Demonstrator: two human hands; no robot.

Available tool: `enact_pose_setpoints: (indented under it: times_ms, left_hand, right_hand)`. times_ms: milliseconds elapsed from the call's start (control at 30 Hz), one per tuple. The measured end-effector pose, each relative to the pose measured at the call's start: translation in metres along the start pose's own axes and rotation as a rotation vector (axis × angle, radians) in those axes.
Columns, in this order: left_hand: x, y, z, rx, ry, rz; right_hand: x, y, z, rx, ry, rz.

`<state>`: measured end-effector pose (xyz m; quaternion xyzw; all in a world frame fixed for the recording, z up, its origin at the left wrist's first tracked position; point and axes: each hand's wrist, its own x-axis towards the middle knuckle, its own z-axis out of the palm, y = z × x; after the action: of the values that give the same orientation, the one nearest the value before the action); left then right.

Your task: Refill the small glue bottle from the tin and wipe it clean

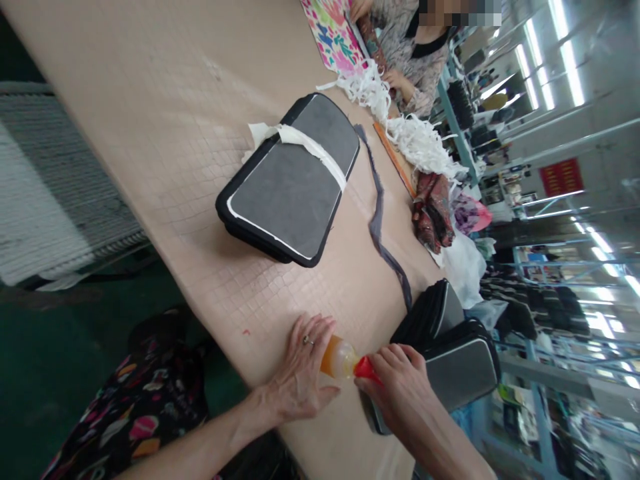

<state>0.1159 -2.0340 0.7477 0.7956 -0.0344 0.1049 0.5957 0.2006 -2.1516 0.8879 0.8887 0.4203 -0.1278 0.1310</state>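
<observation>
A squeeze bottle point(342, 359) with amber liquid and a clear shoulder lies tilted low over the near part of the table. Its base end sits between the fingers and thumb of my left hand point(303, 370), which wears a ring. At the other end, the fingers of my right hand point(400, 380) are closed around the red cap point(367, 369). Whether the cap is on the neck or off it, I cannot tell. Beyond my hands lies a black-edged case with a grey panel point(295, 193), crossed by a strip of whitish tape point(313, 148).
More black cases point(463, 370) are stacked beside my right hand. A dark fabric strip point(377, 220) runs along the tan table point(190, 153). White scraps point(420, 143) and a brown-red bundle point(434, 210) line the far edge. A person point(420, 53) sits opposite with patterned fabric point(337, 33).
</observation>
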Motion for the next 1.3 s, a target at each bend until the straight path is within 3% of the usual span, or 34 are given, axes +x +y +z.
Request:
enact_pose_setpoints:
  times_ms: [200,400,633,900,1067,1133,1233,1300]
  left_hand:
    - [0.001,0.016,-0.025,-0.092,0.080,0.119]
    - [0.022,0.043,-0.044,-0.026,-0.072,0.211]
    - [0.031,0.051,-0.047,0.132,-0.040,0.248]
    - [0.034,0.047,-0.039,0.207,0.067,0.313]
    - [0.037,0.043,-0.040,0.233,0.109,0.342]
    - [0.038,0.043,-0.041,0.238,0.118,0.348]
    - [0.039,0.045,-0.042,0.243,0.116,0.331]
    - [0.039,0.045,-0.043,0.251,0.091,0.321]
  right_hand:
    - [0.003,-0.003,-0.010,0.049,-0.094,0.023]
    - [0.009,0.001,-0.019,0.095,-0.176,0.030]
    - [0.015,0.007,-0.021,0.114,-0.220,0.005]
    - [0.008,-0.002,-0.023,0.244,-0.122,0.062]
    - [-0.006,0.015,-0.037,0.474,0.039,0.223]
    - [-0.021,0.026,-0.035,0.596,0.225,0.406]
    - [-0.046,0.027,-0.011,0.873,0.588,0.757]
    - [-0.056,0.012,0.016,0.940,0.615,0.810]
